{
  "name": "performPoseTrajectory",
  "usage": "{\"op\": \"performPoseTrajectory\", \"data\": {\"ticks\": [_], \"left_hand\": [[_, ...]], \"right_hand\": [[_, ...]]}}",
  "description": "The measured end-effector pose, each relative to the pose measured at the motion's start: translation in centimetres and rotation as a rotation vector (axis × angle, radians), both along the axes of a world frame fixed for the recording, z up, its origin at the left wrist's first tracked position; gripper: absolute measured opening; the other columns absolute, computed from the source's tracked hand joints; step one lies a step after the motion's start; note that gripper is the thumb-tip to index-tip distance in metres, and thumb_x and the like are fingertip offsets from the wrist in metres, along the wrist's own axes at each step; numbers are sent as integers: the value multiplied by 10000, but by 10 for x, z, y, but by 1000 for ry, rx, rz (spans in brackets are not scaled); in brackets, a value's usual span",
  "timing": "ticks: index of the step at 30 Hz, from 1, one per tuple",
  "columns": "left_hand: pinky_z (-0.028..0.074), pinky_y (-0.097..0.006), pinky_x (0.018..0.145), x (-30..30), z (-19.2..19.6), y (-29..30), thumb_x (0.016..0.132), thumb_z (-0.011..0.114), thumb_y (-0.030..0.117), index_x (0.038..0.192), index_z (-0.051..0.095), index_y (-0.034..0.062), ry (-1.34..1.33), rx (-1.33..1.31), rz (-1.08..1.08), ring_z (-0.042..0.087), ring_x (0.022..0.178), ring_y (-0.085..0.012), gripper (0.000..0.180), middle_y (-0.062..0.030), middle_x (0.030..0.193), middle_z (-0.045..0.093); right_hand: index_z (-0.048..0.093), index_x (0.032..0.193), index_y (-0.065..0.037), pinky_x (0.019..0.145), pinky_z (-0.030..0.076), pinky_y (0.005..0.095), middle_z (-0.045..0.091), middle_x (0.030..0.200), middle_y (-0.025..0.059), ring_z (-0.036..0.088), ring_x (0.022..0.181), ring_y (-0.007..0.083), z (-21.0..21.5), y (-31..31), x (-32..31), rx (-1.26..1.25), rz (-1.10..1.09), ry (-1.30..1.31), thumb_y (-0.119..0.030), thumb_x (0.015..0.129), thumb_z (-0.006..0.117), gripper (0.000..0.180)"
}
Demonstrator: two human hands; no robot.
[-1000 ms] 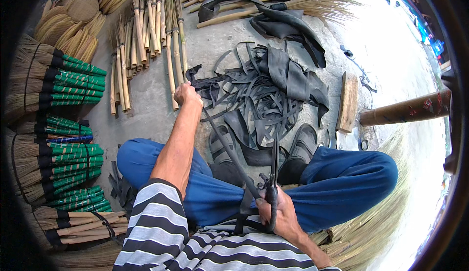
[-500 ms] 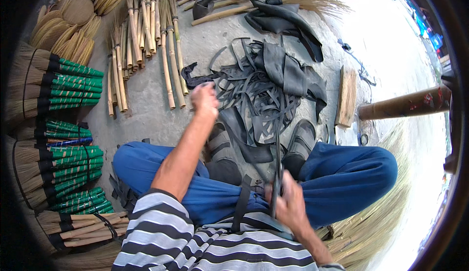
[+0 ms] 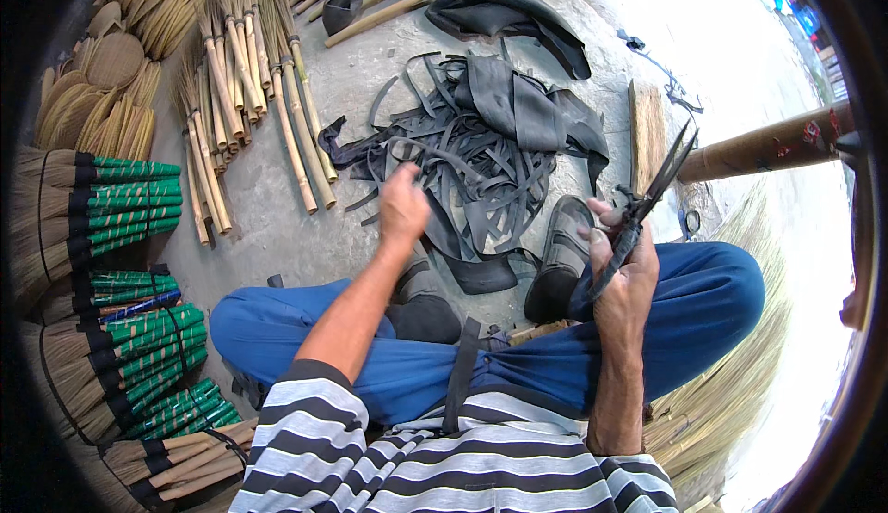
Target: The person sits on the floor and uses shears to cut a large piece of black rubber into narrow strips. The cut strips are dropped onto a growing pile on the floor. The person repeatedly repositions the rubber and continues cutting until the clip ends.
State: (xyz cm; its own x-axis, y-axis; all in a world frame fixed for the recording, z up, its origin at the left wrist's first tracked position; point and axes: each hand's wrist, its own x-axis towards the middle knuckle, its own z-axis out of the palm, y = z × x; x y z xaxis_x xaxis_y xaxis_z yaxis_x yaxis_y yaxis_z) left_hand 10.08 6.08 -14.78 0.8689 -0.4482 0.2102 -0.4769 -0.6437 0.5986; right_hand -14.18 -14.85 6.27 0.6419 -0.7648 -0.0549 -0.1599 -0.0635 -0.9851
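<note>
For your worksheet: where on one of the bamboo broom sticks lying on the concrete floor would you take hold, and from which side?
Grip a bamboo broom stick near its bare lower end, coming from the person's side with the left hand. That end points toward the knees and lies free on the concrete floor; the far end carries bristles and is crowded by neighbouring sticks.

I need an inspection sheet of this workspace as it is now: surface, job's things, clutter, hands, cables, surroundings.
Surface: grey concrete floor; the person sits on it cross-legged.
Job's things: heap of black rubber strips in front of the knees; scissors, blades pointing up and away.
Clutter: a strip of black rubber lying over the lap; a wooden block beside the heap.
Hands: left hand reaching over the strips, grip on them not clear; right hand closed on the scissors.
Cables: nothing seen.
Surroundings: loose bamboo sticks, green-bound broom heads at the left, a brown pole at the right.
</note>
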Motion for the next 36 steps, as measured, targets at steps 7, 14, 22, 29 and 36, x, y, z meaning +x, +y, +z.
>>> {"op": "performPoseTrajectory", "data": {"ticks": [7,14,22,29,36], "left_hand": [[414,-589,1074,-108,-23,-22,842,663,32,1389,601,114,-5,441,-606,487,1410,-373,556,-172,1499,547],[372,-650,1088,-89,-38,-28,878,665,120,1087,737,77,-128,561,-659,476,1421,-368,225,-178,1464,577],[437,-613,1034,-88,-16,-61,909,682,159,1014,752,93,147,362,-529,701,1045,-359,142,-95,1015,756],[519,-259,684,-67,90,-100,1026,627,134,1119,693,24,1190,-480,-267,656,774,-70,158,1,909,724],[606,-298,849,-51,201,-85,1039,618,92,1307,621,65,1369,-762,-178,737,947,-111,270,-35,1103,758]], "right_hand": [[651,1153,23,839,572,301,716,1110,113,715,933,177,-18,-4,1,294,43,-37,-73,1021,647,164],[621,1137,5,839,590,302,722,1107,131,714,918,170,-33,-12,-4,419,46,-37,-60,1011,654,146],[617,1106,1,811,554,296,733,1102,142,701,881,167,-32,-19,-11,402,40,15,-148,1017,663,180],[605,1106,6,808,547,292,732,1075,166,685,844,158,1,-19,-5,548,47,-78,-154,1006,664,198],[626,1062,20,796,574,320,745,1041,161,702,865,167,72,-28,13,325,231,-38,-140,1020,661,169]]}}
